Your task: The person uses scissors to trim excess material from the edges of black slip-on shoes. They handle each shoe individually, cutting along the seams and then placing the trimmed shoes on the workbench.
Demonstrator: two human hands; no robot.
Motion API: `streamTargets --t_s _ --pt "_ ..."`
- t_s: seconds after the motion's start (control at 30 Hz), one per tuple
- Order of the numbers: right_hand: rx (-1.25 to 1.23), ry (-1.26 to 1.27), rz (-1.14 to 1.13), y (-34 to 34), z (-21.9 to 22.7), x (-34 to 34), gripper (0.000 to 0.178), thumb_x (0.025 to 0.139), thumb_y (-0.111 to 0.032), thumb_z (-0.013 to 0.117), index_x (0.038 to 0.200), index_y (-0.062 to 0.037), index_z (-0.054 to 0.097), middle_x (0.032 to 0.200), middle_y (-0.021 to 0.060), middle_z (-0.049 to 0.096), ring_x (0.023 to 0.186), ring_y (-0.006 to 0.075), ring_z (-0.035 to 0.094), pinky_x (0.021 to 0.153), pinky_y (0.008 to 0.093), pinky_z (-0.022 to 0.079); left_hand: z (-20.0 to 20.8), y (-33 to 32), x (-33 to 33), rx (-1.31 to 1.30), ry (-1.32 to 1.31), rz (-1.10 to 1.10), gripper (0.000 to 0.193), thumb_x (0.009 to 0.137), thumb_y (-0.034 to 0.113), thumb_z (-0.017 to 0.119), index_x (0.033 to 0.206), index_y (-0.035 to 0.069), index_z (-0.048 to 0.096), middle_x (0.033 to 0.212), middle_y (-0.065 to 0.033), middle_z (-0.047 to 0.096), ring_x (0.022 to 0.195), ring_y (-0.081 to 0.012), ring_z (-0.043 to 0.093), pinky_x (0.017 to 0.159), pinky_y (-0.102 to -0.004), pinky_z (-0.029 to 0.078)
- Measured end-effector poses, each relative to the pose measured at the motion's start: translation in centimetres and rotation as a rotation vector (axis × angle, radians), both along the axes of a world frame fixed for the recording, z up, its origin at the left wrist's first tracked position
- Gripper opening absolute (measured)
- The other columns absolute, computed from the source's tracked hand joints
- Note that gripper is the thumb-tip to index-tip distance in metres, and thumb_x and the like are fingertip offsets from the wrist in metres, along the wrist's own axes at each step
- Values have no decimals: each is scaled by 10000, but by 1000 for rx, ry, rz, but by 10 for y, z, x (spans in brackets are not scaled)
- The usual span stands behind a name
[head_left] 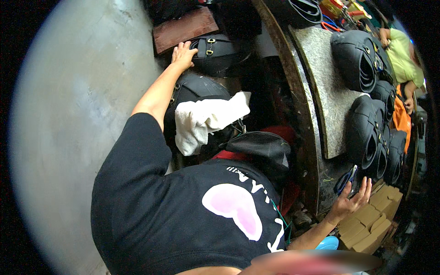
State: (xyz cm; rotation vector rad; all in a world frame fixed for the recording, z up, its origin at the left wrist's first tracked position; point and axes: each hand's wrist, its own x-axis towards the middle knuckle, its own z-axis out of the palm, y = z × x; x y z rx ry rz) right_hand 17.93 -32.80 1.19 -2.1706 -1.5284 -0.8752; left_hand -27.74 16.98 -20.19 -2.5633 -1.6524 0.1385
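At the upper middle, my left hand (184, 56) grips the left end of a black bag (214, 54) with small metal buckles. A second black bag (195, 87) lies just nearer to me, partly covered by a crumpled white cloth (201, 121). On the right, my right hand (352, 204) is raised with its fingers apart and nothing in them. It is close to a pair of scissors with dark blue handles (341, 185) at the corner of the workbench.
On the workbench's pale slab (332, 91) stand several black bags (355, 59). A brown board (185, 30) lies behind my left hand. Cardboard boxes (371, 220) and a blue round thing (327, 243) are at lower right. A person in light green (403, 57) works across the bench.
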Motion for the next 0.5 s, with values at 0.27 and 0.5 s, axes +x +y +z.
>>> streamTargets --t_s 0.27,0.5 --pt "22 53 -104 -24 7 -7 432 899 -149 696 1316 -87 599 1399 149 554 1294 356 494 1135 532 321 55 -26 33 90 -351 -558 436 651 449 819 897 98 741 989 -67 677 1161 -264 547 1050 -488 353" --pt "52 74 -146 -34 25 -19 382 903 -159 677 1272 -74 620 1355 146 580 1268 328 528 1142 529 310 185 -95 76 111 -970 19 377 810 376 793 916 19 739 896 -133 716 782 -238 674 738 -331 512"
